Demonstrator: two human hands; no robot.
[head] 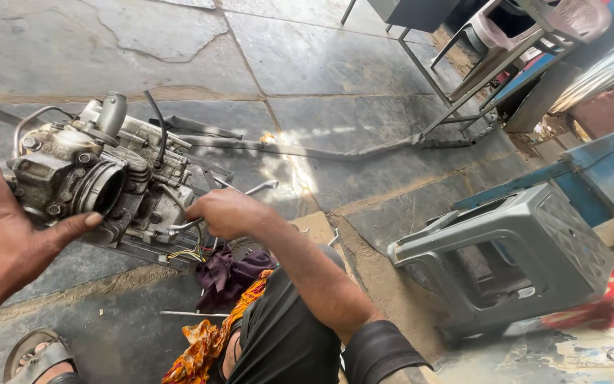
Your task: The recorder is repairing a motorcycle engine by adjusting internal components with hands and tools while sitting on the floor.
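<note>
A grimy metal engine part, a carburetor-like body with a round black intake mouth, hoses and coloured wires, is lifted above the stone floor. My left hand grips its left side, thumb under the round mouth. My right hand is closed on a thin metal tool or rod at the part's lower right, by the wire bundle. My knee in dark trousers is below.
Purple and orange rags lie by my knee. A grey plastic stool lies tipped on the right beside a blue metal box. A long metal bar crosses the floor; a table frame stands beyond. My sandalled foot is at bottom left.
</note>
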